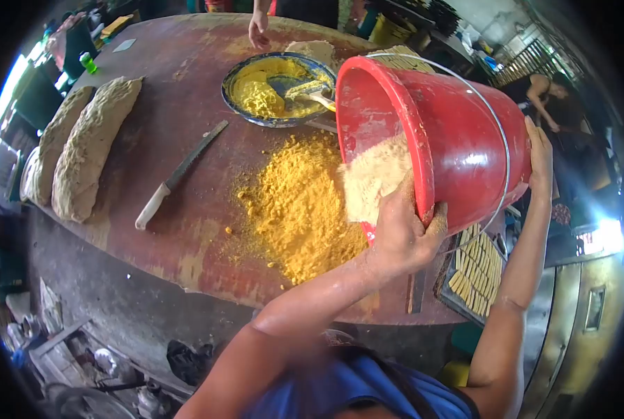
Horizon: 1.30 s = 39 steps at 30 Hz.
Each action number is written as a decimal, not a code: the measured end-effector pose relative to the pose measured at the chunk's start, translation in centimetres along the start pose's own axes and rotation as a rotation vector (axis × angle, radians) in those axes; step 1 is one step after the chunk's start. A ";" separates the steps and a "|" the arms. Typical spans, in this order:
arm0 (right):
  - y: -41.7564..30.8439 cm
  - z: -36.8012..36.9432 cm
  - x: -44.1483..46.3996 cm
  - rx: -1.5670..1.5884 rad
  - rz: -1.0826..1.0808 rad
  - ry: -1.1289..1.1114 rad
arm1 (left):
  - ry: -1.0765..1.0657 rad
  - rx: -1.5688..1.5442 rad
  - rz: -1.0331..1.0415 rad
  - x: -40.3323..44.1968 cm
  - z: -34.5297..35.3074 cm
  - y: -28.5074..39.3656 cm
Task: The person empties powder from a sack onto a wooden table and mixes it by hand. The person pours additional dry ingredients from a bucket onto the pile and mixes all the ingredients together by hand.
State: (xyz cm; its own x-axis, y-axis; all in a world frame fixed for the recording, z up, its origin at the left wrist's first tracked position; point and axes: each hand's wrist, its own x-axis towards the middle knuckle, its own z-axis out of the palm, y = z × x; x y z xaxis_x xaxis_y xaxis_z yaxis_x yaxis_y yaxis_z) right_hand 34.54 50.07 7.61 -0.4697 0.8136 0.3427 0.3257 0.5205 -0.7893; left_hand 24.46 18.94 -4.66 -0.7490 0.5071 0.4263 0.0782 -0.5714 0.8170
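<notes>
A red bucket [465, 140] is tipped on its side above the table, its mouth facing left. My left hand [402, 234] grips the lower rim, with its thumb side near the opening. At the far end my right hand [539, 150] is pressed around the bucket's base. Pale, crumbly powder [375, 178] lies inside at the mouth and spills toward the table. Just below and to the left is a heap of orange-yellow crumbly powder [301, 206]. Behind that heap stands a dark-rimmed basin [231, 105] holding a yellow mixture and a utensil.
On the brown table [179, 91], a white-handled knife [151, 206] lies left of the heap. Long dough rolls [95, 146] rest at the far left. A tray of cut strips [476, 276] sits at the right. Another person's hand [258, 29] hangs over the far edge.
</notes>
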 end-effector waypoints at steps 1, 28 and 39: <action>-0.9 0.5 -0.8 -0.014 0.004 0.017 | 0.024 -0.014 0.062 0.1 -0.7 0.1; -9.6 1.0 -4.3 -0.323 -0.038 0.179 | -0.073 -0.092 -0.014 0.2 -5.9 0.5; -10.9 -4.2 -2.5 -0.325 -0.192 0.216 | -0.014 -0.149 0.166 0.1 -0.8 0.6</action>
State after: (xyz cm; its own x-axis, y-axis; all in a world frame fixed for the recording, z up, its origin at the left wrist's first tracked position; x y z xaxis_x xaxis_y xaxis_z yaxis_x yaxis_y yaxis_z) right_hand 35.60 43.48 17.46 -0.3754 0.7118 0.5937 0.5067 0.6939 -0.5115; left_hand 23.95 18.16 -4.47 -0.7248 0.4067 0.5560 0.1002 -0.7363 0.6692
